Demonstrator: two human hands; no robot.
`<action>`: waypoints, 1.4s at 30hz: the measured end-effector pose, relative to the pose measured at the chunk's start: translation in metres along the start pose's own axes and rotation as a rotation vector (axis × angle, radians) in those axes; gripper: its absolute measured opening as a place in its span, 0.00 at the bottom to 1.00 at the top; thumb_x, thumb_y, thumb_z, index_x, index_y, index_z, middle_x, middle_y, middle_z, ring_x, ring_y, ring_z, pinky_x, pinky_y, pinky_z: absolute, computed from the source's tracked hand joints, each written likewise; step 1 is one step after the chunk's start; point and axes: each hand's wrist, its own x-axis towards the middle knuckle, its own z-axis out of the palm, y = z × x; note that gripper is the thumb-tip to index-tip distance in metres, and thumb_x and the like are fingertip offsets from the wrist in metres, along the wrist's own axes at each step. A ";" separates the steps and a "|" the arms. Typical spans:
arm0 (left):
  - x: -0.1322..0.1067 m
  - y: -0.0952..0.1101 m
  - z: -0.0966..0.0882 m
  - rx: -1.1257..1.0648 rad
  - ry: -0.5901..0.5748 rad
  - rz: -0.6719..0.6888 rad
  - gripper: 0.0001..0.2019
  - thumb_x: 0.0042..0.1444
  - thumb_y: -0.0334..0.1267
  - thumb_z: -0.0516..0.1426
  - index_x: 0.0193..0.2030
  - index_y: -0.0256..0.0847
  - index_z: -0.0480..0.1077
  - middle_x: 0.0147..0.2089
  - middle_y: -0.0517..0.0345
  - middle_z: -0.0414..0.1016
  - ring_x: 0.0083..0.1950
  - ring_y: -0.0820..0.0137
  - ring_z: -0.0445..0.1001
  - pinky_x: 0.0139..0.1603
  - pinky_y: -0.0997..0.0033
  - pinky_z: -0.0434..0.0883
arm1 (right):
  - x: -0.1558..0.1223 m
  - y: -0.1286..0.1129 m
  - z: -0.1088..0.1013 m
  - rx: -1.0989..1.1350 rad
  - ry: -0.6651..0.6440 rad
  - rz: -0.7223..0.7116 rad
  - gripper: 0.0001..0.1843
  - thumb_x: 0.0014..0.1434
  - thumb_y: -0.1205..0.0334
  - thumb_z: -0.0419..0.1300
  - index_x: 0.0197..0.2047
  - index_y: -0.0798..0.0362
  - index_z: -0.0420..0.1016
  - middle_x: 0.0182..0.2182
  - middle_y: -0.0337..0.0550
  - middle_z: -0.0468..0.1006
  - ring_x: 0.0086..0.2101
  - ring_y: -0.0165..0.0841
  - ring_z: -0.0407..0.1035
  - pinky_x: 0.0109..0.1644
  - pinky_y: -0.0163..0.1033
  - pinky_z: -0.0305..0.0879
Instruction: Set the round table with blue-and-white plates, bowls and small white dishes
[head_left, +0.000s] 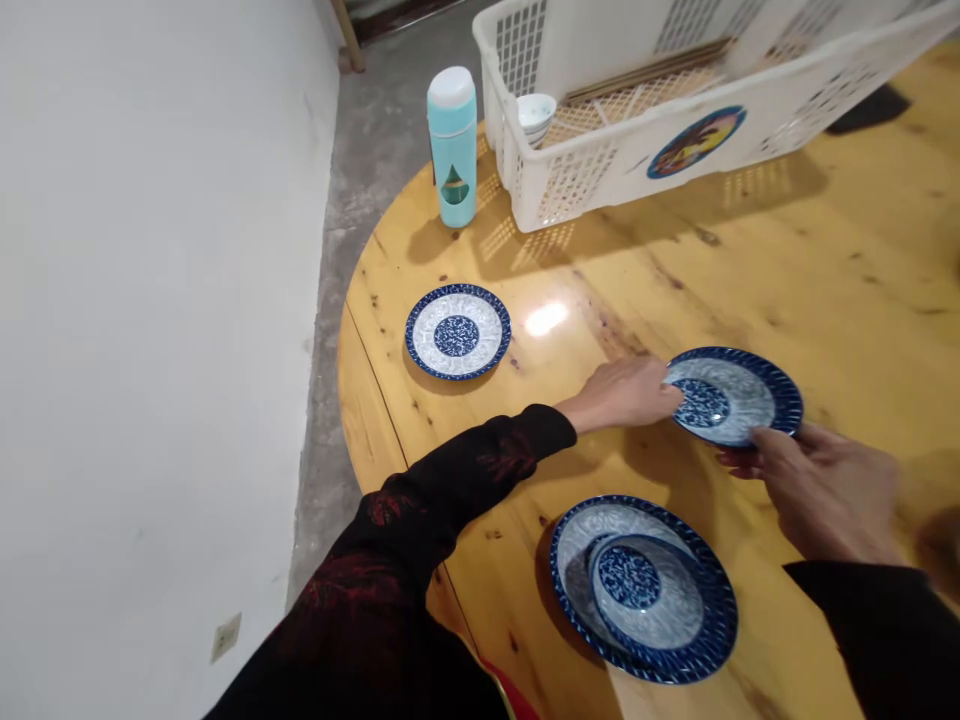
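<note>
Both my hands hold one blue-and-white patterned plate (739, 392) just above the round wooden table (787, 270). My left hand (626, 393) grips its left rim, fingers closed over the edge. My right hand (817, 485) pinches its near right rim. In front of me a small plate (651, 592) of the same pattern rests inside a larger one (577, 540). A third plate (458, 331) lies alone near the table's left edge.
A white plastic basket (600, 170) stands at the back of the table with a small bowl (536, 112) and chopsticks inside. A teal bottle (453, 146) stands left of it. A white wall and grey floor lie to the left.
</note>
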 end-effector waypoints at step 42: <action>-0.054 -0.227 -0.184 -0.135 0.173 0.200 0.06 0.54 0.26 0.57 0.32 0.37 0.75 0.32 0.45 0.77 0.43 0.57 0.74 0.42 0.59 0.61 | -0.091 -0.104 0.236 0.190 -0.161 -0.121 0.08 0.53 0.64 0.63 0.26 0.52 0.68 0.19 0.37 0.75 0.21 0.31 0.73 0.23 0.31 0.72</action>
